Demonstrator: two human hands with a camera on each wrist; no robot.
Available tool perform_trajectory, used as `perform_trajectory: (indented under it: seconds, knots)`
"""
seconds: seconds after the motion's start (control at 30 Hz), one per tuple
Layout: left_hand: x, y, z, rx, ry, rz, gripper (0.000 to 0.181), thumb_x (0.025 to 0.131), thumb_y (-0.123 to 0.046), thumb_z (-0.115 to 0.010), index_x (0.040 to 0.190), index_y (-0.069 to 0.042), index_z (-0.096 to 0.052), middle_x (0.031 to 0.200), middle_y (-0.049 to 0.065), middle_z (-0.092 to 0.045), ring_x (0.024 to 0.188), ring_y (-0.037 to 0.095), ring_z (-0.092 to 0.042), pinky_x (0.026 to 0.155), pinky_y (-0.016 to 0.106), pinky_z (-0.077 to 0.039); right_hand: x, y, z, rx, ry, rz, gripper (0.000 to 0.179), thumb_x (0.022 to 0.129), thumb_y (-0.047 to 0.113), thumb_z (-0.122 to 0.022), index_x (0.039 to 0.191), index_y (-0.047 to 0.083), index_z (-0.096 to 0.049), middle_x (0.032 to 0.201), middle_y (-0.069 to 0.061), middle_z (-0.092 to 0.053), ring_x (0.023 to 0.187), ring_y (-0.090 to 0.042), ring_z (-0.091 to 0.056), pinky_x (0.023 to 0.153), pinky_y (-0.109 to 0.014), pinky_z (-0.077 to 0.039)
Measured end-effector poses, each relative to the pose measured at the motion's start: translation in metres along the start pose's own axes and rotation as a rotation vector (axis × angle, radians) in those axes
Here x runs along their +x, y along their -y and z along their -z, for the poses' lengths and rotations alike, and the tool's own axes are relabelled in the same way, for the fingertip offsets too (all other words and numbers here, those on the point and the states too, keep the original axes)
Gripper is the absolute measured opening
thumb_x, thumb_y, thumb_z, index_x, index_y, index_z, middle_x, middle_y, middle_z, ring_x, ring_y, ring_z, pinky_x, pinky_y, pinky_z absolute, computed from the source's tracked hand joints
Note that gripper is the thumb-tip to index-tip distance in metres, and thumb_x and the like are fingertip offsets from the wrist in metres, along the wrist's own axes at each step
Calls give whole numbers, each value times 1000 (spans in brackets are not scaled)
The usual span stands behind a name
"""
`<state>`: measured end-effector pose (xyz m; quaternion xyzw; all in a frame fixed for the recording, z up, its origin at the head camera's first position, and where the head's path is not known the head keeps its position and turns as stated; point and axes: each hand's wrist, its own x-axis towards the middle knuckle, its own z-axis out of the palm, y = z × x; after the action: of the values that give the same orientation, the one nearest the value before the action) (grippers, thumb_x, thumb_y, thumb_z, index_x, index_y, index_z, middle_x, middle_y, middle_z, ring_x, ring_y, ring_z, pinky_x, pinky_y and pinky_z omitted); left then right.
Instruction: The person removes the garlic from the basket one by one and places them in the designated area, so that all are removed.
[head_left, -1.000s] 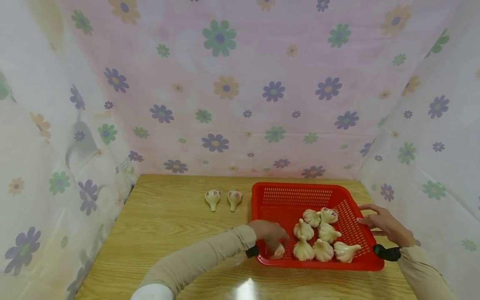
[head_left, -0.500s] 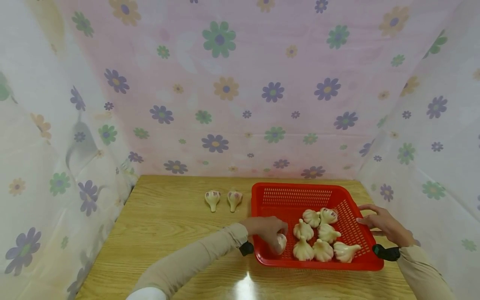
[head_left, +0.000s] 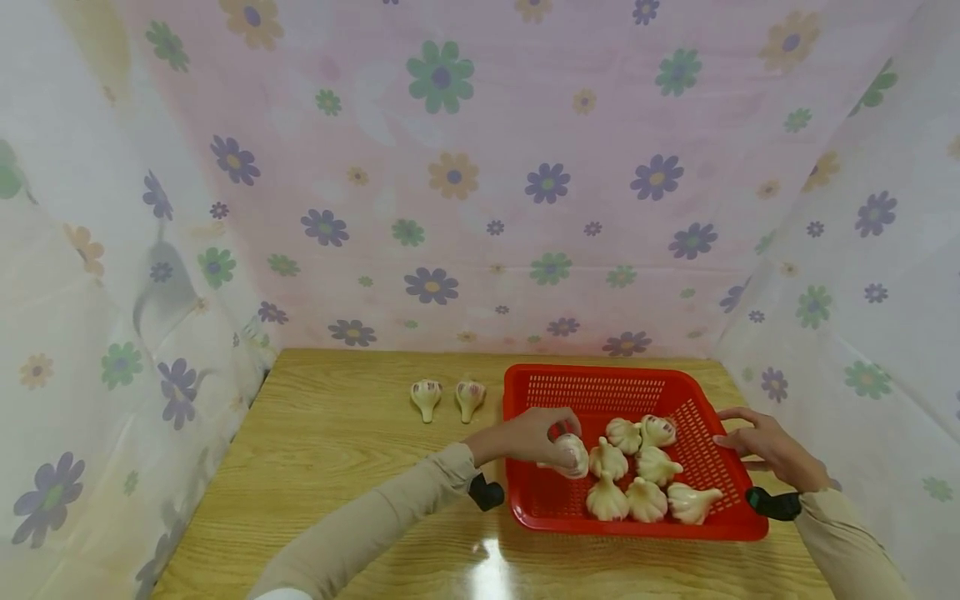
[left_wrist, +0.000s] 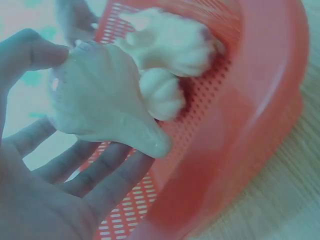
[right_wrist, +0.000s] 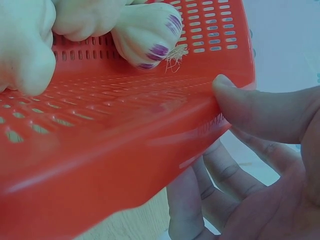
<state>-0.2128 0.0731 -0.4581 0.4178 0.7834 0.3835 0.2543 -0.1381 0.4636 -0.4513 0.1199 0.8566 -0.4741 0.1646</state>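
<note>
My left hand (head_left: 528, 435) holds a garlic bulb (head_left: 573, 457) just above the left part of a red plastic basket (head_left: 592, 372). In the left wrist view the thumb presses the root end of that bulb (left_wrist: 100, 95) and the fingers lie beneath it, the stem pointing away. At the basket's right side my right hand (head_left: 776, 450) grips the rim. The right wrist view shows its thumb (right_wrist: 265, 112) on the rim and the other fingers underneath. Several cream garlic bulbs (head_left: 647, 502) lie in the right half of the basket.
Two more garlic bulbs (head_left: 426, 400) stand side by side on the wooden table (head_left: 337, 433), left of the basket. A flower-printed curtain (head_left: 487, 208) closes off the back and both sides. Dark wrist straps (head_left: 486, 492) are on both arms.
My left hand has lifted the garlic bulb from the basket's near left corner, moving it up and away from me. The right hand stays on the rim.
</note>
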Motion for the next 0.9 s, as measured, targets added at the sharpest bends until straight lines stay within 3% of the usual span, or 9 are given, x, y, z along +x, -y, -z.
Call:
perform_trajectory:
  seconds: [0.27, 0.47, 0.9]
  knots:
    - [-8, 2, 10, -155, -85, -11, 36, 82, -29, -71, 112, -16, -57, 101, -5, -56, 84, 12, -57, 69, 24, -49, 0, 1, 1, -7, 4, -10, 67, 94, 24, -59, 138, -11, -23, 101, -14, -66, 85, -27, -66, 76, -47, -54]
    - [-15, 1, 17, -261, -113, -13, 31, 84, -28, -70, 110, -18, -57, 104, -3, -55, 87, 11, -58, 74, 25, -50, 1, 0, 0, 1, -1, -12, 66, 94, 24, -59, 138, -10, -24, 100, -14, -67, 85, -27, -66, 76, -47, -54]
    - [-29, 8, 27, -453, -161, -33, 28, 89, -18, -67, 113, -11, -55, 105, 7, -54, 77, 18, -63, 66, 36, -56, 2, 0, 1, -1, 0, -19, 65, 94, 23, -58, 138, -11, -23, 100, -14, -67, 84, -28, -66, 75, -46, -54]
